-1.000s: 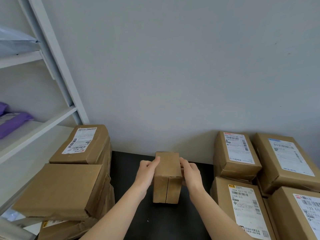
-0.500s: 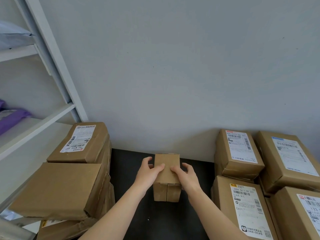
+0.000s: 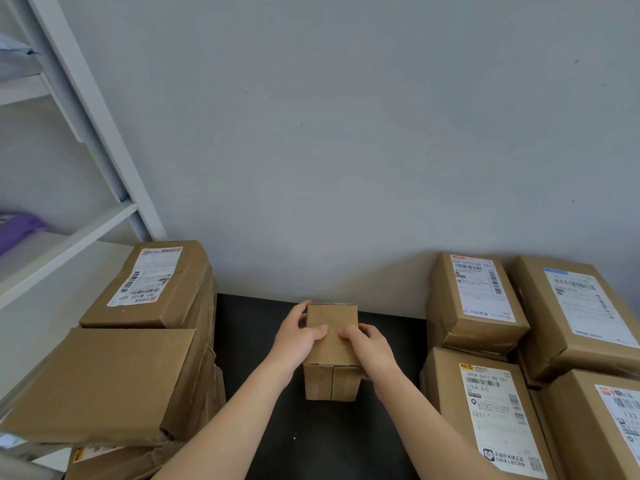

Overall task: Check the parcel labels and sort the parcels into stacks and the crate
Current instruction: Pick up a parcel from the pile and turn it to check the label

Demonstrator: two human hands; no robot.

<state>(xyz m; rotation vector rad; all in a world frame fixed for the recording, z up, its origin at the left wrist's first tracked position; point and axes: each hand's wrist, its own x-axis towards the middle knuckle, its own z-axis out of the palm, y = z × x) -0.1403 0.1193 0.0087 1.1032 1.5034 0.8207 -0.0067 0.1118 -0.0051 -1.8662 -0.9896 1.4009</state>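
Parcel (image 3: 317,382), small and plain brown, stands on the black table (image 3: 256,341) at frame centre. Left hand (image 3: 296,342) grips its 9 o'clock side and right hand (image 3: 374,348) its 3 o'clock side. The fingers of both curl onto the top face, tips close together. At 8 o'clock sits the left stack (image 3: 104,379), plain box uppermost, with a labelled box (image 3: 173,292) behind. At 3 to 4 o'clock stand the right stacks (image 3: 446,393), labels up. Shelf (image 3: 69,237) at 10 o'clock holds a purple bag (image 3: 17,226).

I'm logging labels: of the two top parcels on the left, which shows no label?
The nearer parcel: bare cardboard on top, while the farther parcel carries a white label.
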